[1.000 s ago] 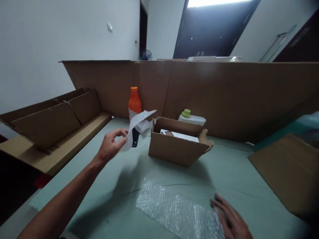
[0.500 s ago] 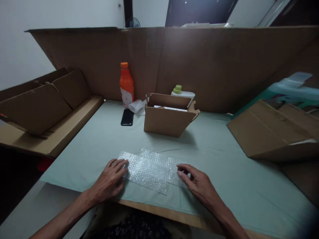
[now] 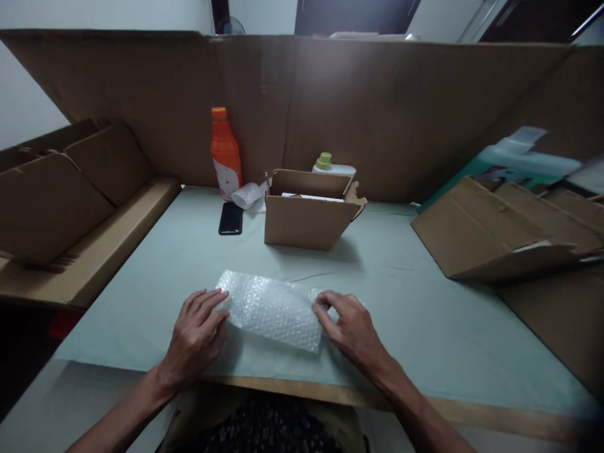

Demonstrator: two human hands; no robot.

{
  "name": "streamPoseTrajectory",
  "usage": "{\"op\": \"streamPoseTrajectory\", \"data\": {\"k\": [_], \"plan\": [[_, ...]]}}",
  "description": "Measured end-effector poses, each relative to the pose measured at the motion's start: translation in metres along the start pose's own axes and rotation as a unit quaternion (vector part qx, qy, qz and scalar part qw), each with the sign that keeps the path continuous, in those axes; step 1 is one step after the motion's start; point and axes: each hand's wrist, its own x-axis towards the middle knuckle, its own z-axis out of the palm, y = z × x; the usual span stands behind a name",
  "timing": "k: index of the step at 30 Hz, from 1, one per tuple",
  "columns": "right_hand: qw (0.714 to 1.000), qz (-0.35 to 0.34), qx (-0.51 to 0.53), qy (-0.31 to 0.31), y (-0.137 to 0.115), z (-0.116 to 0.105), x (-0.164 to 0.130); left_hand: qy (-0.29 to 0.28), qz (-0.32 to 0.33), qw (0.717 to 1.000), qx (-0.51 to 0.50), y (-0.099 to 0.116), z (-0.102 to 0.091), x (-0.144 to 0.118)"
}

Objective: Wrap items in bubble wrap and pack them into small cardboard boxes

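Observation:
A clear sheet of bubble wrap lies over the pale green cloth near the table's front edge. My left hand is at its left edge, fingers spread and fingertips touching or just beside the plastic. At the other end, my right hand pinches the sheet's right edge between thumb and fingers. More bubble wrap shows behind and to the right of that hand, partly hidden by it.
Behind the wrap stands an open cardboard box with something white inside. A phone, an orange bottle, rolled bubble wrap and a white bottle are nearby. Cardboard boxes and a teal bottle stand right.
The two overlapping bubble wrap pieces now lie more on top of each other. My right hand has moved left and closed on the edge. The camera view has shifted slightly.

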Motion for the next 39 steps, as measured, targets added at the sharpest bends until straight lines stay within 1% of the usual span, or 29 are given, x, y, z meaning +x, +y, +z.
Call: {"op": "streamPoseTrajectory", "data": {"k": [1,3,5,7,8,10,13,15,18,20,22,24,27,30,33,35,36,37,39], "plan": [[1.0,0.021,-0.003,0.002,0.002,-0.004,0.005,0.007,0.0,1.0,0.005,0.001,0.003,0.005],[0.998,0.058,-0.025,-0.01,0.011,-0.004,0.017,0.004,0.002,1.0,0.014,0.002,0.017,0.011],[0.996,0.074,-0.05,-0.032,0.022,0.005,0.026,-0.028,-0.003,0.999,0.023,0.002,0.034,0.013],[0.994,0.072,-0.064,-0.043,0.034,0.014,0.03,-0.078,-0.013,0.997,0.019,0.001,0.045,0.012],[0.994,0.069,-0.067,-0.042,0.039,0.017,0.029,-0.102,-0.017,0.995,0.01,0.0,0.047,0.011],[0.994,0.071,-0.073,-0.036,0.049,0.018,0.027,-0.132,-0.021,0.991,-0.015,-0.001,0.044,0.009],[0.992,0.076,-0.096,-0.036,0.059,0.011,0.024,-0.138,-0.015,0.989,-0.041,0.006,0.034,0.013],[0.989,0.067,-0.118,-0.053,0.062,0.008,0.023,-0.146,0.0,0.988,-0.053,0.015,0.033,0.02],[0.988,0.046,-0.12,-0.084,0.059,0.01,0.023,-0.188,0.02,0.979,-0.07,0.028,0.044,0.03],[0.989,0.049,-0.099,-0.099,0.053,0.011,0.019,-0.208,0.028,0.976,-0.061,0.033,0.055,0.034],[0.988,0.061,-0.077,-0.115,0.047,0.009,0.011,-0.193,0.054,0.979,-0.038,0.031,0.063,0.036],[0.987,0.085,-0.037,-0.133,0.042,0.004,-0.001,-0.152,0.097,0.983,-0.018,0.026,0.069,0.041],[0.977,0.137,0.064,-0.151,0.031,0.0,-0.024,-0.108,0.152,0.982,-0.008,0.016,0.077,0.058],[0.962,0.164,0.147,-0.163,0.016,0.006,-0.043,-0.116,0.192,0.975,-0.013,0.006,0.091,0.084],[0.959,0.172,0.145,-0.17,0.008,0.012,-0.054,-0.144,0.2,0.969,-0.024,-0.001,0.102,0.101],[0.966,0.172,0.113,-0.158,0.013,0.009,-0.063,-0.161,0.187,0.969,-0.028,-0.005,0.1,0.097],[0.972,0.161,0.095,-0.142,0.017,0.006,-0.069,-0.172,0.177,0.969,-0.031,-0.005,0.094,0.091],[0.98,0.136,0.077,-0.122,0.023,0.003,-0.075,-0.186,0.167,0.968,-0.039,-0.004,0.086,0.082],[0.995,0.05,0.041,-0.075,0.033,-0.002,-0.092,-0.222,0.151,0.96,-0.075,0.004,0.064,0.06]]}}
